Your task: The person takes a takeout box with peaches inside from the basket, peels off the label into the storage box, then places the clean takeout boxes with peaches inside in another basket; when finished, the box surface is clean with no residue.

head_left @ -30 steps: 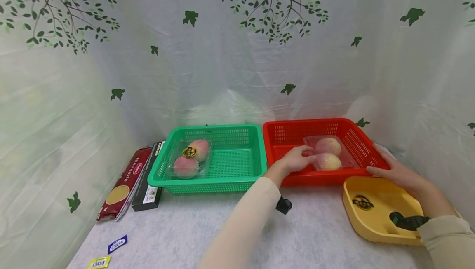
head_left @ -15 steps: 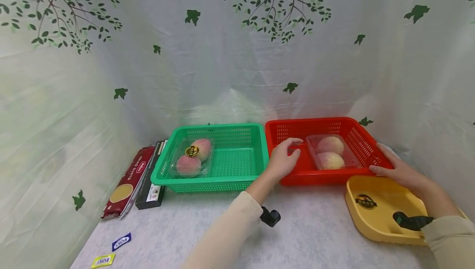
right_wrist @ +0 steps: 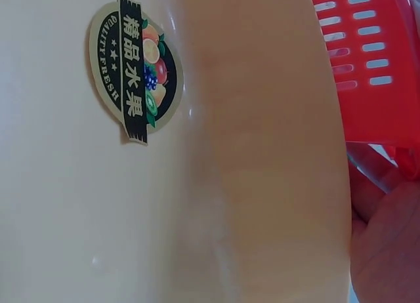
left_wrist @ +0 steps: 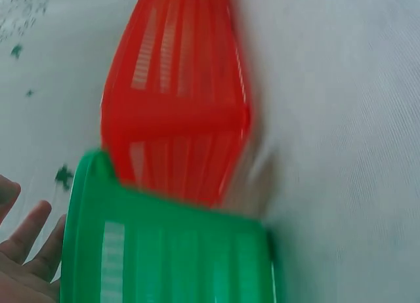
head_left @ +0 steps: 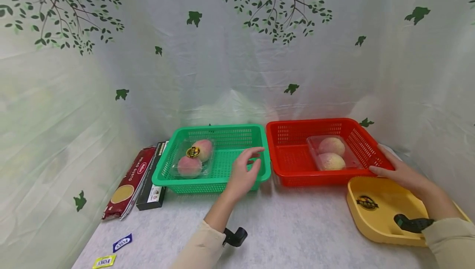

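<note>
My left hand (head_left: pixel 245 174) holds nothing. Its fingers are loosely bent over the right front part of the green basket (head_left: pixel 208 181); in the left wrist view fingers (left_wrist: pixel 29 234) show beside that basket. My right hand (head_left: pixel 404 176) grips the right front corner of the red basket (head_left: pixel 308 178), thumb at the front rim and fingers along the outer side. In the right wrist view part of this hand (right_wrist: pixel 387 244) shows below the red mesh. A clear pack of two pale pink, peach-like fruits (head_left: pixel 331 153) lies inside the red basket. Another pack, with a black label and pinker fruits (head_left: pixel 190 167), lies inside the green one.
A yellow tray (head_left: pixel 365 223) with a round fruit sticker (right_wrist: pixel 134 70) stands in front of the red basket, under my right forearm. Left of the green basket lie a dark red packet (head_left: pixel 128 184) and a black box (head_left: pixel 152 192). Blue (head_left: pixel 122 242) and yellow sachets (head_left: pixel 104 261) lie nearer.
My left hand has let go of the fruit pack in the red basket and moved left to the green basket. My right hand has stayed at the red basket's corner.
</note>
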`<act>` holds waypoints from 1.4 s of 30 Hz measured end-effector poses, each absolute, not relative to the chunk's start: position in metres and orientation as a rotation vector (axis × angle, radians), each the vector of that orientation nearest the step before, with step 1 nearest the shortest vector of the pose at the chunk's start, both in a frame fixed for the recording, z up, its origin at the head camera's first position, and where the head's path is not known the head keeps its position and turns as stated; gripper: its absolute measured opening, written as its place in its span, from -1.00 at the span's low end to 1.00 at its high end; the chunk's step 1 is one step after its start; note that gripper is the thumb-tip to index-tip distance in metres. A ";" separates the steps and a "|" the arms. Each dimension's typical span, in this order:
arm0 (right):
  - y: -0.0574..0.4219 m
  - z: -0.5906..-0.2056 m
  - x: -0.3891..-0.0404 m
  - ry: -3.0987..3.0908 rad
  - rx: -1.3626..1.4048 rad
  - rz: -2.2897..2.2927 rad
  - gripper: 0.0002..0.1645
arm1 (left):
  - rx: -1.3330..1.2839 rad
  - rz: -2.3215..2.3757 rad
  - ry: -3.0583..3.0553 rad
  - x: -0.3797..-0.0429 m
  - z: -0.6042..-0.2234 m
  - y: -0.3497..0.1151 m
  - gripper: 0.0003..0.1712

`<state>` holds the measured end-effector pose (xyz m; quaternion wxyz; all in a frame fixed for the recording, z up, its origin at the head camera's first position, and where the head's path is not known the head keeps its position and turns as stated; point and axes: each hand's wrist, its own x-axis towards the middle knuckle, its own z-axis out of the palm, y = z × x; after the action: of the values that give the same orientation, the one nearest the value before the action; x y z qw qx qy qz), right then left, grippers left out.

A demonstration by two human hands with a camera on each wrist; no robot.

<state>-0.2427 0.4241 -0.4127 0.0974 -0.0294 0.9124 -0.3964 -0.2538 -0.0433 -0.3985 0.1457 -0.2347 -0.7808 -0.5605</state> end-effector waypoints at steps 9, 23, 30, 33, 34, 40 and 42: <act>0.422 -0.411 -0.242 2.710 -0.085 -1.162 0.19 | -0.423 -1.579 -2.175 -0.245 -0.400 -0.115 -0.62; 0.419 -0.409 -0.240 2.752 -0.075 -1.105 0.18 | -0.050 -1.493 -2.135 -0.242 -0.401 -0.202 -0.62; 0.417 -0.408 -0.241 2.819 -0.071 -1.058 0.15 | 0.008 -1.356 -2.106 -0.242 -0.404 -0.225 -0.63; 0.414 -0.406 -0.242 2.866 -0.060 -1.018 0.14 | 0.080 -1.310 -2.093 -0.242 -0.407 -0.232 -0.63; 0.413 -0.405 -0.242 2.886 -0.062 -1.013 0.14 | 0.099 -1.309 -2.087 -0.241 -0.408 -0.234 -0.63; 0.392 -0.391 -0.243 2.998 -0.104 -1.020 0.10 | 0.186 -1.306 -2.090 -0.240 -0.418 -0.246 -0.64; 0.381 -0.384 -0.243 3.029 -0.132 -1.031 0.09 | 0.189 -1.315 -2.087 -0.241 -0.422 -0.250 -0.64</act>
<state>-0.2430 0.3806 -0.3838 -0.0305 -0.0413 0.9454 -0.3217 -0.2412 -0.2499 -0.4219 0.3277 0.0723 -0.7969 -0.5023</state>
